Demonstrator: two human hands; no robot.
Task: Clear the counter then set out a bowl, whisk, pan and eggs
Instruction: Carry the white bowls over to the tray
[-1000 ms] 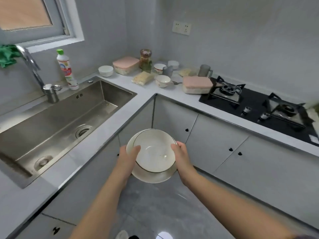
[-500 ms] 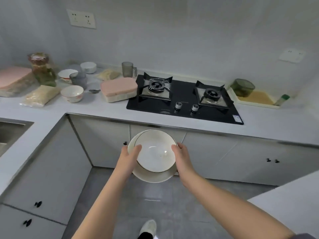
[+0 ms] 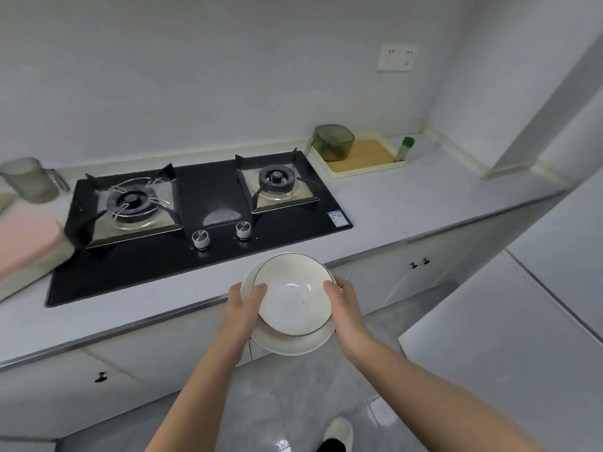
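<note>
The left hand (image 3: 243, 308) grips the left rim of a white bowl (image 3: 293, 298), thumb curled inside. The right hand (image 3: 346, 308) clasps the right rim the same way. The bowl is held in the air in front of the hob (image 3: 208, 187), over the front edge of the counter (image 3: 408, 203). A pink-lidded box (image 3: 26, 243) lies left of the hob. Behind and to the right of the hob, a tray (image 3: 365, 151) carries a green container (image 3: 334, 141).

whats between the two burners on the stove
Nothing stands there: only the hob's bare black glass lies between the left burner and the right burner, as the head view shows. The two knobs sit nearer the front.
</note>
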